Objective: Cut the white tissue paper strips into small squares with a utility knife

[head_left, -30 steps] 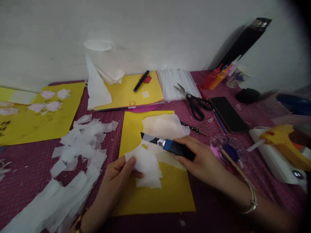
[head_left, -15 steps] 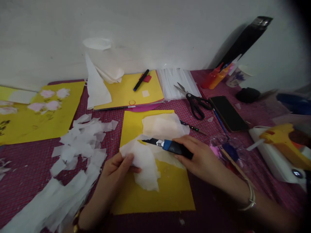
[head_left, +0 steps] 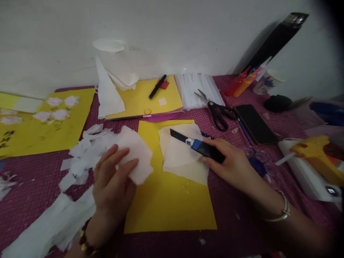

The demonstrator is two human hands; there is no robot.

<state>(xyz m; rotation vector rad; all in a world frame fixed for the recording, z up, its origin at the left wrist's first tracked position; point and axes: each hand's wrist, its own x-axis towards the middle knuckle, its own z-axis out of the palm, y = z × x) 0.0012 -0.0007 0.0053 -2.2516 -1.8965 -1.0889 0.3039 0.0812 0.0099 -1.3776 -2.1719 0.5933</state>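
Observation:
My left hand (head_left: 113, 182) pinches a piece of white tissue paper (head_left: 135, 154) and holds it over the left edge of a yellow sheet (head_left: 169, 200), next to a heap of white tissue scraps (head_left: 86, 154). My right hand (head_left: 231, 163) grips a black and blue utility knife (head_left: 199, 145) with its blade out, pointing up and left. The knife lies above a cream tissue piece (head_left: 182, 157) that rests on the yellow sheet.
Black scissors (head_left: 219, 111), a dark phone (head_left: 255, 123), a yellow glue gun (head_left: 317, 154) on a white stand, glue bottles (head_left: 240, 84) and a paper cup (head_left: 267, 80) sit to the right. Yellow card (head_left: 145, 98) with a black marker (head_left: 157, 86) lies behind; flower-decorated yellow paper (head_left: 40, 122) lies left.
My left hand has carried the white tissue piece leftward off the yellow sheet toward the scrap heap. The knife has shifted right and up, uncovering the cream tissue piece.

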